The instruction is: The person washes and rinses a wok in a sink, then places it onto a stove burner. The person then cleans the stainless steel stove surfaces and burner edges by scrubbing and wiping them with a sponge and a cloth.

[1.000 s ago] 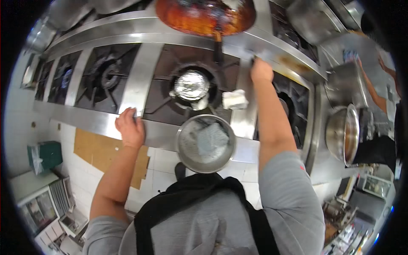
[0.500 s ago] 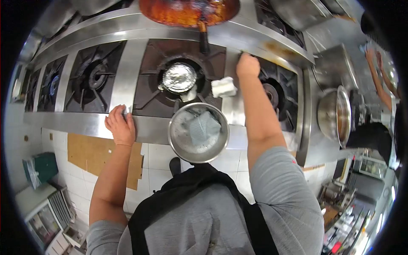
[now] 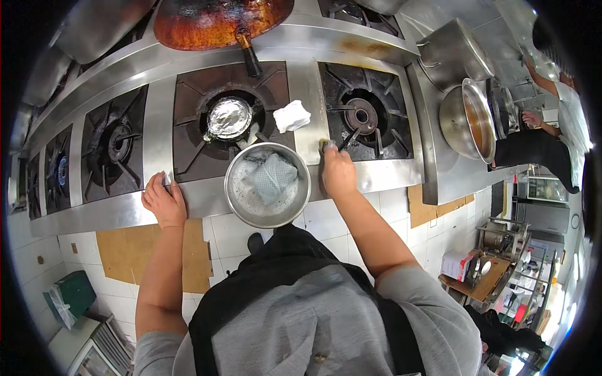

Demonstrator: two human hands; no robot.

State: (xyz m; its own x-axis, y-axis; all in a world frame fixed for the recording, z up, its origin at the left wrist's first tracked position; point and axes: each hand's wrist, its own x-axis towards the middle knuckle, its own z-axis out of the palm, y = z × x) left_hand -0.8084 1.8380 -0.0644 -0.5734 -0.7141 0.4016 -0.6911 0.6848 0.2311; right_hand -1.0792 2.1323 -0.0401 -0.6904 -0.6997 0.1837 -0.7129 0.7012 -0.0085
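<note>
My left hand [image 3: 164, 200] rests on the front edge of the steel stove [image 3: 157, 156], fingers apart, beside a small shiny scrap [image 3: 167, 178]. Closed around a small scrubber [image 3: 327, 145], my right hand [image 3: 339, 170] presses on the steel strip by the right burner [image 3: 362, 115]. Between the hands, a steel bowl [image 3: 268, 217] of soapy water holds a blue-grey cloth [image 3: 273, 178]. A crumpled white cloth [image 3: 292, 116] lies behind it on the stove top. The middle burner's centre is covered by foil [image 3: 229, 118].
A browned wok [image 3: 213, 22] sits at the back, its handle pointing toward me. On the right are a large steel pot [image 3: 458, 56] and a steel basin [image 3: 458, 122] with brown liquid. Another person [image 3: 567, 113] stands beyond them. Cardboard [image 3: 135, 254] lies on the floor.
My right hand has come forward along the steel strip, from the back toward the front edge. The view has shifted right. My left hand stays at the front edge.
</note>
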